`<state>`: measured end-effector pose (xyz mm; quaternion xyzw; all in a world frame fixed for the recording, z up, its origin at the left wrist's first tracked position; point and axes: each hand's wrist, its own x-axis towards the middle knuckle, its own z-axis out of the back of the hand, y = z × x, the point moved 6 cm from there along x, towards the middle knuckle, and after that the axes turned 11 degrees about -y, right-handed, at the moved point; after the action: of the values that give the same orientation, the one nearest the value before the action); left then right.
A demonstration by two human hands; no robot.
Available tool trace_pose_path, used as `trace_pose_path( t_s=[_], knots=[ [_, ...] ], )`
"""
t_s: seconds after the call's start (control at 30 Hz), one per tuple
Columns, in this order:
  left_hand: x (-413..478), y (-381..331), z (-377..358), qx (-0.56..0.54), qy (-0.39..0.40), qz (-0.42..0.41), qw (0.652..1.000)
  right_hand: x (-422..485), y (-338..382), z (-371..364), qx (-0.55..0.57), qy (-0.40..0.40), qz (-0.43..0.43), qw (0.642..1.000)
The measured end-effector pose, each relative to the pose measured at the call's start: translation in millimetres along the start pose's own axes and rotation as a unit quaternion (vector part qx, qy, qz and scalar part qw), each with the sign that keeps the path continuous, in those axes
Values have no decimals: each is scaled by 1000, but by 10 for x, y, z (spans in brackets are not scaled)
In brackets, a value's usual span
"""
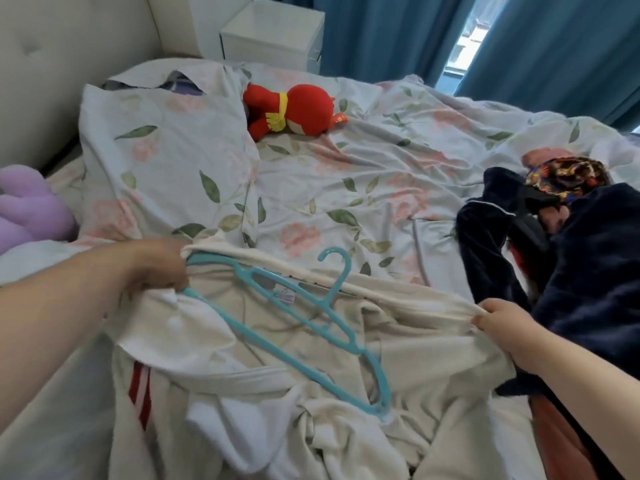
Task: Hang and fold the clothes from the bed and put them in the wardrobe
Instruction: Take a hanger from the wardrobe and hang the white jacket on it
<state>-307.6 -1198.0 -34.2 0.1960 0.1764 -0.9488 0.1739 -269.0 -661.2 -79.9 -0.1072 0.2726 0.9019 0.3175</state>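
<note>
A floral-print bed (346, 174), its sheet creased, is seen beyond both hands. Between the hands, a cream garment (263, 386) of soft, rumpled cloth with red stripes on one sleeve is spread on the bed, its neckline pulled taut. A thin turquoise plastic hanger (294, 317) is lodged partly inside that neckline, hook free. The garment's edge is gripped by the left hand (156, 268) and pinched by the right hand (498, 320). Dark plush clothes (571, 271) are heaped beside the right hand.
</note>
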Motion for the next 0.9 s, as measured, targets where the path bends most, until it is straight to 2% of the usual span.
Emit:
trace_pose_path(
  t_s=[0.07,0.1,0.17,0.23,0.27,0.3,0.33,0.37,0.43,0.5,0.57,0.63,0.8,0.9],
  knots=[
    [55,46,-244,106,-5,-20,994,-32,-68,-117,-34,-19,21,999],
    [41,104,-328,137,-32,-17,990,-43,-72,-184,-45,-23,38,998],
    [-102,128,-403,160,-175,-46,970,-63,-39,-303,-58,-15,70,996],
    [-440,-88,-557,114,-327,-215,913,-79,65,-367,-22,11,91,996],
    [-652,-251,-712,66,-345,-318,881,-84,126,-382,20,25,83,996],
    [-833,-402,-894,45,-317,-403,857,-95,198,-409,78,47,59,994],
    [-911,-502,-1129,57,-262,-456,848,-102,244,-469,142,79,22,986],
    [-937,-591,-1382,83,-199,-471,855,-129,258,-552,202,116,-27,972],
    [-889,-704,-1778,124,-102,-436,886,-244,257,-745,260,188,-99,942],
    [-857,-822,-1982,152,-45,-412,897,-341,309,-851,290,228,-104,924],
    [-809,-910,-1968,166,-38,-400,901,-307,367,-721,365,211,-92,902],
    [-756,-875,-1892,171,-18,-392,904,-223,394,-420,427,159,-80,887],
    [-800,-891,-1496,141,-18,-356,923,-278,615,219,462,125,-39,877],
    [-779,-1143,-1351,144,-21,-331,933,-434,972,488,520,112,-10,846]
  ],
)
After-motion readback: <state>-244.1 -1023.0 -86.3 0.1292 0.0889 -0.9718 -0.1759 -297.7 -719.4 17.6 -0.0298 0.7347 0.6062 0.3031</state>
